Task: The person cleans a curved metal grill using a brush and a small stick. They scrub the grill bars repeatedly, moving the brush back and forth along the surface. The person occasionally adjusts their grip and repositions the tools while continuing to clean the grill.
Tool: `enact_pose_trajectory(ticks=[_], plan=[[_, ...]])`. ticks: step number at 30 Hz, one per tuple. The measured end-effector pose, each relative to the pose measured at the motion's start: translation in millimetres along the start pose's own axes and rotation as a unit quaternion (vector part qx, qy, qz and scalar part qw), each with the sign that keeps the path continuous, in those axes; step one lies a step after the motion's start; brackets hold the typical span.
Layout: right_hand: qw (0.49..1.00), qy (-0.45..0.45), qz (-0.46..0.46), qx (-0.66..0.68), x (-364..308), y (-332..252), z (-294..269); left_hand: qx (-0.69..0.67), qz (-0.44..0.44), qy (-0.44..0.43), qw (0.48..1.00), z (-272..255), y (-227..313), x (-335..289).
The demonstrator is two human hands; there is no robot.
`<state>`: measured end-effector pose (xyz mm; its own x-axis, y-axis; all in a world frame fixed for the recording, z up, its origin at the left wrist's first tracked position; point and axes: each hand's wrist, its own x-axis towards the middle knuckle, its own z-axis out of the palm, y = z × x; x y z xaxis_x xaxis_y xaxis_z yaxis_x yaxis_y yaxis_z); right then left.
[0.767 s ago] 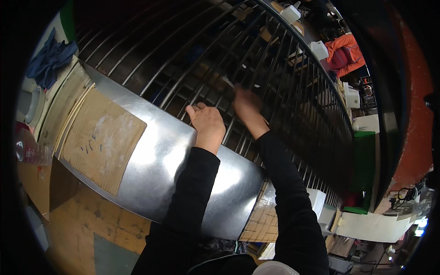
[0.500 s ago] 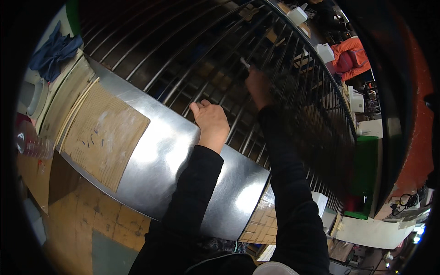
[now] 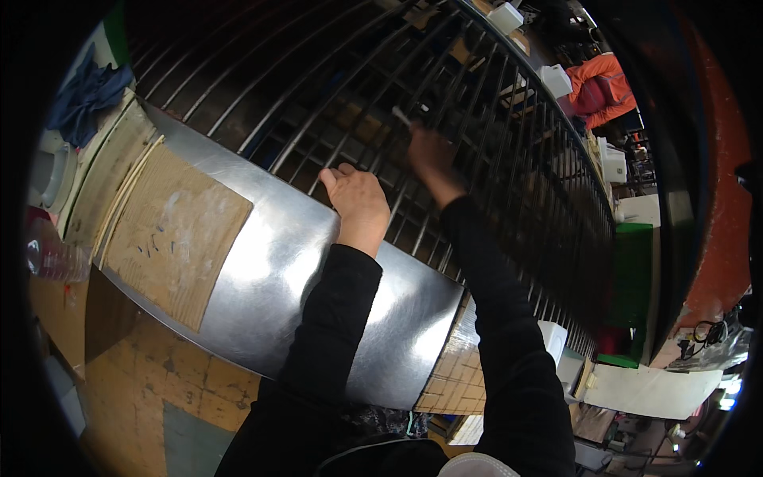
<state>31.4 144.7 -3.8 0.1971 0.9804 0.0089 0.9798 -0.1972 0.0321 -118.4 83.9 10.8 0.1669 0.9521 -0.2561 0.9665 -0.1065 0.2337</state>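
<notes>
In the head view I have the left hand [image 3: 358, 197] at the steel sheet [image 3: 270, 270]'s edge, fingers curled down over the metal bars [image 3: 284, 155]; whether they grip one, I cannot tell. I see the right hand [image 3: 433, 159], farther out across the bars and slightly blurred, closed on a pale slim piece [image 3: 401, 116] jutting past its fingers. On the cardboard [image 3: 183, 230] I make out blue marks [image 3: 147, 249], too small to read.
</notes>
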Motion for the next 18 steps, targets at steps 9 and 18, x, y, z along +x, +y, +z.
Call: enact_pose_trajectory(ticks=[9,18], plan=[[0.997,0.078,-0.013,0.011,45.4,1.7,-3.2,-0.02,-0.013,0.023,0.999,-3.2,-2.8,-0.1],[0.993,-0.029,-0.005,0.114,-73.3,13.0,-34.2,-0.039,-0.045,0.007,0.998,-8.3,-9.6,2.6]])
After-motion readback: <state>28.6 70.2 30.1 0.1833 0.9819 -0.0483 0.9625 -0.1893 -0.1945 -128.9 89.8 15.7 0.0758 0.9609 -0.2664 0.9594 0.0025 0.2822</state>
